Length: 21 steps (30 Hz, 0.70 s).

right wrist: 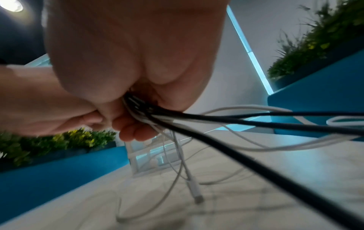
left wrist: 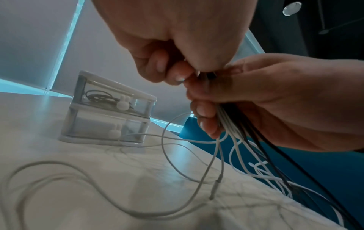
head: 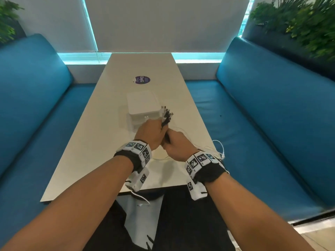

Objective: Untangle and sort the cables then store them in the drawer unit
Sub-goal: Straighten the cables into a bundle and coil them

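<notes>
A bundle of white and black cables point(head: 166, 115) stands up between both hands over the middle of the table, its plug ends fanned out on top. My left hand point(head: 153, 130) grips the bundle high up, fingers curled point(left wrist: 173, 73). Just below it my right hand point(head: 176, 142) wraps round the same cable bundle point(left wrist: 229, 124). The loose white and black cable tails point(right wrist: 246, 121) run down onto the table and off its right edge. Behind the hands is the white two-drawer unit point(head: 142, 105), both drawers pushed in. A black cable point(left wrist: 99, 97) lies coiled in the top drawer.
White cable loops point(left wrist: 78, 179) sprawl over the white table point(head: 87, 142) near me, and some hang over the right edge point(head: 220, 151). A round purple sticker point(head: 142, 80) lies beyond the unit. Blue benches point(head: 262, 124) flank the table; plants point(head: 308, 24) stand behind them.
</notes>
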Each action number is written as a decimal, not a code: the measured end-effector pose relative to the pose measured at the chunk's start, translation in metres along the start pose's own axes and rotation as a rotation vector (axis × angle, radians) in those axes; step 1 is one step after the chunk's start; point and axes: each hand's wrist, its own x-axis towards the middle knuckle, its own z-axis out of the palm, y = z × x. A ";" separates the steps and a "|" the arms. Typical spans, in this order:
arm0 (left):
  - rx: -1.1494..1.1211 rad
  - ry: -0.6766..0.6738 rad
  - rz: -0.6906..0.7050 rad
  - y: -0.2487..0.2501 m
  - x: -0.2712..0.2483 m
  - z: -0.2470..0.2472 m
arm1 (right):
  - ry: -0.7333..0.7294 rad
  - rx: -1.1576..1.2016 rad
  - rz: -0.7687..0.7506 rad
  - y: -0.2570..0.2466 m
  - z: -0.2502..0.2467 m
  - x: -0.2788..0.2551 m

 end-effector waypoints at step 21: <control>-0.088 0.153 0.038 0.033 0.010 0.003 | 0.154 -0.409 0.293 0.076 -0.025 -0.030</control>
